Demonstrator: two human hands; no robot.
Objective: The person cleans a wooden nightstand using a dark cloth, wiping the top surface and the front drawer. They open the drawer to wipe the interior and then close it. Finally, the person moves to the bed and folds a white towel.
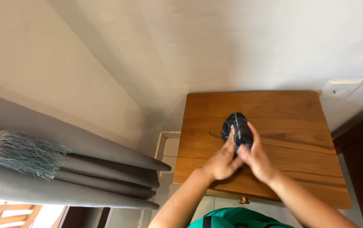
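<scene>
Both hands — left hand (222,162) and right hand (255,158) — close around a dark, rounded bundle of patterned cloth (237,126) at frame centre, over the square wooden side table (291,122) — grey curtains (84,169) lower left.

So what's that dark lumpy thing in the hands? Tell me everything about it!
The dark, rounded bundle of black-grey fabric with pale streaks looks soft and rolled up, like balled cloth. It sits over the brown wooden table top, near its middle. The left hand and the right hand grip its near end together, fingers wrapped round it. Its far end pokes out. What exactly it is cannot be told.
</scene>
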